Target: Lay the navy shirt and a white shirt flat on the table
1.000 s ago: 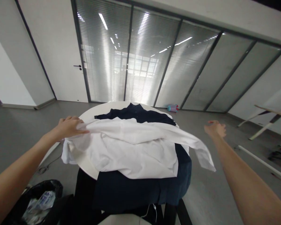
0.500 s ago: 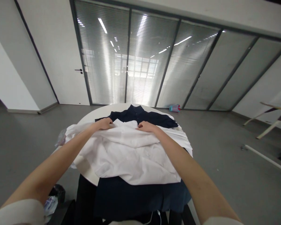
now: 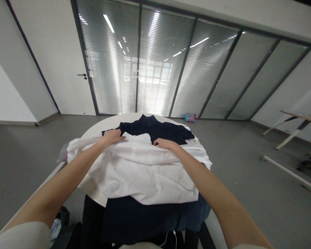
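1. The white shirt [image 3: 142,169] lay spread over a dark garment [image 3: 155,128] on the round white worktop [image 3: 93,129], its near hem hanging past the front edge.
2. The left hand [image 3: 111,136] rested palm-down on the shirt's far left edge — fingers flat, gripping nothing.
3. The right hand [image 3: 163,143] lay likewise on the far edge beside the collar area, fingers extended and unclenched.
4. Judged from this pose, the step was smoothing the upper edge; it would go best with both palms pressing evenly and sliding outward together — so that the fabric did not bunch at the centre.
5. The dark garment beneath could drag along; light pressure seemed advisable.
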`<action>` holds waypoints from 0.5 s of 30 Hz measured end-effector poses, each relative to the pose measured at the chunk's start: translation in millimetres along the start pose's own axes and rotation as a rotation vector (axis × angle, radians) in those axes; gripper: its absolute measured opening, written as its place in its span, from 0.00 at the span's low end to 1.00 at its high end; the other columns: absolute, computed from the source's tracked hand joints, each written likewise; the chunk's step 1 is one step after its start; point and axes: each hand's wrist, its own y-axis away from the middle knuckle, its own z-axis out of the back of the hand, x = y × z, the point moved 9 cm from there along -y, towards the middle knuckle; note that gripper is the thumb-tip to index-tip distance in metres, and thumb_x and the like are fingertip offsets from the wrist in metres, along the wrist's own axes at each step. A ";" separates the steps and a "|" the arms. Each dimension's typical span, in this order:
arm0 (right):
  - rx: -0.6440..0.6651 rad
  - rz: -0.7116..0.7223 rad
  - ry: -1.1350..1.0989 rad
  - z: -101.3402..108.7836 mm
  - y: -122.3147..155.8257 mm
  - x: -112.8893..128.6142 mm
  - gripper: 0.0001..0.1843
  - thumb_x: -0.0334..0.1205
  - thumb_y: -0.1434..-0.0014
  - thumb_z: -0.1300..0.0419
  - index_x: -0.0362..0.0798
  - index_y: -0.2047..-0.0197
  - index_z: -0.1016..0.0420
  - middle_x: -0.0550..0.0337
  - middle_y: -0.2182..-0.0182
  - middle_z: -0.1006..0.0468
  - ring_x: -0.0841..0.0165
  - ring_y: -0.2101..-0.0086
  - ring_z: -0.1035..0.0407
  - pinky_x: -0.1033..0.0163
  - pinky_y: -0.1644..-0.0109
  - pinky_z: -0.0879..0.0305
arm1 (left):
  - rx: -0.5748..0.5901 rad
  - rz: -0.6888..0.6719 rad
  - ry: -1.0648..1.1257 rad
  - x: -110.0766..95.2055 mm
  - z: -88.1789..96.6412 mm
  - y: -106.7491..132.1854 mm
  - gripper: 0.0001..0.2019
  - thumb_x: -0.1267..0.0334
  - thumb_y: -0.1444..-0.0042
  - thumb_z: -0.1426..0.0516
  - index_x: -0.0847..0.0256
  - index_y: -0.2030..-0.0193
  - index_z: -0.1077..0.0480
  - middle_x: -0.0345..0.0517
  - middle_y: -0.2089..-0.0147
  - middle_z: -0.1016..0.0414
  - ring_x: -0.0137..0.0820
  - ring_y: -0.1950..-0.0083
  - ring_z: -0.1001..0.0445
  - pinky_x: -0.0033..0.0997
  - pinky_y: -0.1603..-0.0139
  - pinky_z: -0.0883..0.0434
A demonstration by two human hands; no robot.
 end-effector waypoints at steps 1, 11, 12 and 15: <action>-0.011 -0.017 -0.003 -2.2 -2.0 0.8 0.09 0.28 0.50 0.36 0.47 0.65 0.18 0.55 0.58 0.17 0.58 0.58 0.25 0.61 0.53 0.33 | 0.009 0.009 -0.072 -2.4 -1.9 -0.6 0.25 0.41 0.48 0.44 0.65 0.60 0.25 0.68 0.56 0.21 0.58 0.52 0.24 0.51 0.53 0.31; -0.320 -0.051 -0.286 23.2 0.0 -1.2 0.13 0.33 0.41 0.43 0.41 0.54 0.24 0.50 0.57 0.19 0.64 0.59 0.26 0.67 0.59 0.32 | -0.027 -0.176 0.116 -13.4 9.2 -21.6 0.15 0.55 0.40 0.49 0.62 0.53 0.33 0.57 0.49 0.24 0.42 0.50 0.25 0.35 0.51 0.31; -0.367 -0.069 -0.391 31.0 1.6 -7.2 0.15 0.33 0.42 0.42 0.41 0.52 0.25 0.51 0.58 0.19 0.64 0.60 0.25 0.67 0.61 0.32 | -0.107 -0.182 0.166 -14.6 17.9 -26.9 0.15 0.55 0.38 0.51 0.63 0.51 0.35 0.57 0.49 0.25 0.42 0.50 0.25 0.35 0.51 0.31; -0.436 -0.111 -0.705 49.2 -1.3 -25.7 0.14 0.38 0.42 0.41 0.43 0.53 0.24 0.53 0.63 0.18 0.64 0.64 0.25 0.66 0.64 0.30 | -0.235 -0.153 0.209 -24.5 28.0 -47.5 0.17 0.53 0.34 0.54 0.61 0.46 0.39 0.56 0.51 0.24 0.44 0.51 0.24 0.37 0.53 0.31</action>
